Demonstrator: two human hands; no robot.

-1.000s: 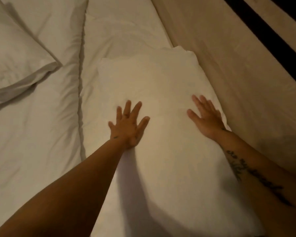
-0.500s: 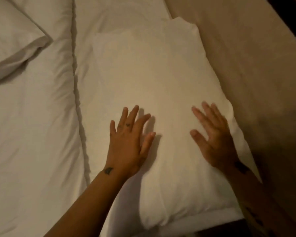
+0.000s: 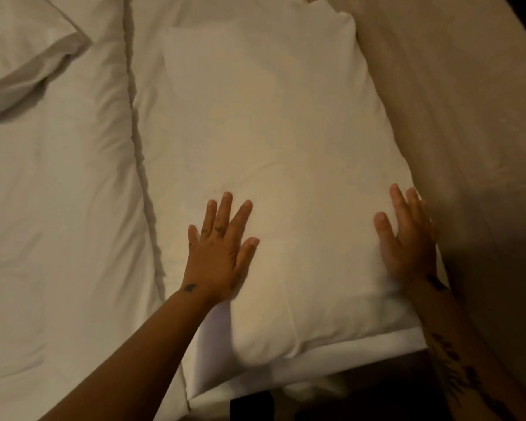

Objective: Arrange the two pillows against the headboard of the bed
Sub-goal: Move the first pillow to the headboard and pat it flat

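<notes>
Near pillow (image 3: 271,177): white, flat on the bed (image 3: 58,223), long side lying along the headboard (image 3: 453,101) from about 12 to 5 o'clock; touching or nearly touching the padded panel.
Second pillow (image 3: 22,50): at 10 o'clock, only a corner in view, well apart from the near pillow and from the headboard; rest cut off by the frame edge.
Left hand (image 3: 219,253): at 6 o'clock, palm down, fingers spread, pressed flat on the near end of the near pillow; gripping nothing.
Right hand (image 3: 407,238): at 4 o'clock, fingers extended and close together, laid on the pillow's edge right beside the headboard; gripping nothing, slightly blurred.
Bed seam (image 3: 140,177): fold or join running from 12 to 7 o'clock, just left of the near pillow.
Step in hand: probably smoothing and seating the first pillow against the headboard.
Progress: roughly half done by appearance; one pillow placed, the other not yet at the headboard.
Next move: likely lifting both hands off, reaching toward 10 o'clock, taking the second pillow by its sides and setting it by the first, snug to the panel.
</notes>
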